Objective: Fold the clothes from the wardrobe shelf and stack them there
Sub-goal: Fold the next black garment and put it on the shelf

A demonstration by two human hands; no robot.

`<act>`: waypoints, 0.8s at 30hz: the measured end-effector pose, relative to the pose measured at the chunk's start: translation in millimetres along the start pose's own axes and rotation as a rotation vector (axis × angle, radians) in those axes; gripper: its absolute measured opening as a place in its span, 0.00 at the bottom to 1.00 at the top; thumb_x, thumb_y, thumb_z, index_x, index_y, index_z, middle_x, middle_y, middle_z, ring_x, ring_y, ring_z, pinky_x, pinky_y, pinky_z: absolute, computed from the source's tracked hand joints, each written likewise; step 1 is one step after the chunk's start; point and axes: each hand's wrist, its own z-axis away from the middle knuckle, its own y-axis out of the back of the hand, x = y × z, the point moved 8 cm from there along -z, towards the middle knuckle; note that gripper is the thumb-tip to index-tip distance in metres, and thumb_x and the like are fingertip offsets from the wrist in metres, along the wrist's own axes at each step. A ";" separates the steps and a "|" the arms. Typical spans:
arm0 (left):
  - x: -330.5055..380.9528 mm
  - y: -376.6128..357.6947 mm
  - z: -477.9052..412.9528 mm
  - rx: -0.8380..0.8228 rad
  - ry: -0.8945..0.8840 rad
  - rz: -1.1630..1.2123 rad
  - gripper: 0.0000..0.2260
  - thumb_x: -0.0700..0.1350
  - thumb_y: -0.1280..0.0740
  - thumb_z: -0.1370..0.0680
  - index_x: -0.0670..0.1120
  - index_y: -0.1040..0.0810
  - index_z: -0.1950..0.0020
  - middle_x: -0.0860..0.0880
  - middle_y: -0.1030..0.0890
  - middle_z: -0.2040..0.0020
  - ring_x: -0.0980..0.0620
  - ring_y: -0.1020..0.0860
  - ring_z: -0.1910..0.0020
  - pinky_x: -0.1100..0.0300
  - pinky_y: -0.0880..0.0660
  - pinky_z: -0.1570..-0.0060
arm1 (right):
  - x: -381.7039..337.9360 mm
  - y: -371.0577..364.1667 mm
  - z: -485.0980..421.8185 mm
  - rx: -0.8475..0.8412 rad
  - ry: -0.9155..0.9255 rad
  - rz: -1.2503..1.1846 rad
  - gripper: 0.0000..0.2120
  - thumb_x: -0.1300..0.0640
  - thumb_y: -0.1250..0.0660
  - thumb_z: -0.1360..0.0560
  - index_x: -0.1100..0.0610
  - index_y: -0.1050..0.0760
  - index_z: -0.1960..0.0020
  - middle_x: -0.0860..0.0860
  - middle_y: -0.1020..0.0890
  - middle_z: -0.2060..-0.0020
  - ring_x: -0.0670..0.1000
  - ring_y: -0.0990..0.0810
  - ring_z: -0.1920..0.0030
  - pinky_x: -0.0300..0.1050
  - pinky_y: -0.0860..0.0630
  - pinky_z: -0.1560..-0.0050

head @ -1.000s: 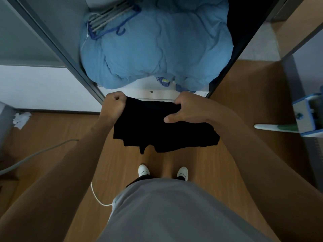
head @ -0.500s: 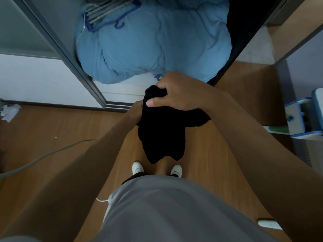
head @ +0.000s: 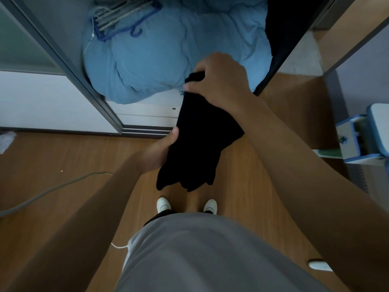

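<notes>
The fingers of the right hand are curled tight around the top edge of a black garment, and the left hand grips the same cloth lower down on its left side, thumb pressed on the front and the other fingers hidden behind the fabric. Beyond and above those fingers lies the largest thing in sight, a pale blue duvet bundled on the wardrobe shelf, whose white front edge shows just past the left thumb. Below both hands spreads the wooden floor. A grey sliding door frame slants down well to the left of the left hand. The garment itself hangs folded lengthwise from the right hand's clench, held in the air in front of the shelf and not resting on it, its loose lower ends dangling over the floor just above a pair of white shoes. The person's grey shirt fills the near foreground beneath the forearms. Far to the right of the right hand stands a blue and white object I cannot identify. On the duvet, up and to the left of the right fingers, lie blue hangers. A grey cable trails over the floor left of the left forearm.
</notes>
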 end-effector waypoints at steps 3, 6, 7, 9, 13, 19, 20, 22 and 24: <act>16.7 -12.9 -5.9 -0.019 -0.075 -0.289 0.17 0.59 0.29 0.24 0.51 0.21 0.40 0.49 0.15 0.45 0.51 0.19 0.41 0.59 0.24 0.42 | 11.6 -1.9 -15.6 0.059 -0.079 -0.121 0.10 0.45 0.28 0.28 0.50 0.19 0.51 0.44 0.20 0.52 0.49 0.21 0.45 0.48 0.25 0.44; 32.3 -17.0 -16.6 0.102 -0.111 -0.231 0.09 0.50 0.29 0.22 0.51 0.17 0.43 0.49 0.14 0.47 0.51 0.17 0.45 0.61 0.23 0.45 | 39.3 -16.4 -18.1 0.066 -0.166 -0.326 0.22 0.46 0.32 0.24 0.51 0.25 0.33 0.46 0.21 0.37 0.47 0.25 0.35 0.47 0.30 0.33; 35.5 -16.1 -18.2 0.123 -0.134 -0.163 0.08 0.50 0.29 0.22 0.51 0.16 0.45 0.49 0.14 0.48 0.50 0.16 0.46 0.63 0.22 0.48 | 53.4 -22.4 -12.4 0.075 -0.210 -0.361 0.26 0.45 0.33 0.24 0.52 0.29 0.29 0.46 0.23 0.36 0.46 0.26 0.35 0.46 0.31 0.33; 42.7 -13.0 -15.9 0.160 -0.173 -0.036 0.07 0.48 0.29 0.23 0.50 0.15 0.47 0.48 0.14 0.49 0.50 0.16 0.47 0.65 0.22 0.52 | 88.1 -45.5 10.1 0.053 -0.345 -0.443 0.28 0.41 0.34 0.24 0.54 0.30 0.29 0.42 0.24 0.44 0.39 0.26 0.42 0.36 0.32 0.41; 50.3 -14.0 -11.4 0.169 -0.214 0.149 0.08 0.46 0.31 0.22 0.50 0.15 0.45 0.46 0.14 0.46 0.48 0.17 0.44 0.62 0.21 0.50 | 143.1 -152.0 98.6 -0.326 -0.799 -0.927 0.36 0.26 0.31 0.32 0.54 0.23 0.38 0.48 0.17 0.46 0.45 0.16 0.48 0.39 0.23 0.47; 51.7 -17.8 -5.0 0.131 -0.153 0.285 0.14 0.49 0.33 0.21 0.47 0.21 0.37 0.48 0.15 0.45 0.49 0.17 0.44 0.60 0.20 0.51 | 136.7 -207.9 134.8 -0.515 -0.885 -1.515 0.33 0.32 0.29 0.28 0.56 0.21 0.35 0.54 0.18 0.42 0.55 0.21 0.38 0.55 0.32 0.28; 50.7 -17.3 -3.5 0.130 -0.133 0.306 0.15 0.50 0.34 0.20 0.46 0.22 0.35 0.47 0.15 0.44 0.48 0.17 0.43 0.59 0.20 0.49 | 131.6 -199.8 130.2 -0.522 -0.846 -1.608 0.30 0.34 0.29 0.27 0.56 0.19 0.37 0.54 0.17 0.42 0.55 0.20 0.38 0.55 0.30 0.28; 48.0 -14.5 -1.8 0.146 -0.094 0.334 0.19 0.51 0.33 0.20 0.45 0.24 0.31 0.46 0.17 0.40 0.46 0.19 0.40 0.55 0.21 0.44 | 126.3 -179.3 121.9 -0.514 -0.756 -1.696 0.28 0.38 0.31 0.24 0.56 0.22 0.33 0.55 0.19 0.37 0.56 0.21 0.34 0.54 0.26 0.32; 47.8 -11.8 -1.2 0.185 -0.059 0.319 0.21 0.52 0.33 0.20 0.46 0.26 0.29 0.45 0.18 0.37 0.45 0.20 0.37 0.53 0.23 0.40 | 122.1 -162.8 117.8 -0.523 -0.664 -1.681 0.26 0.46 0.33 0.20 0.57 0.29 0.27 0.57 0.23 0.31 0.58 0.23 0.31 0.55 0.26 0.31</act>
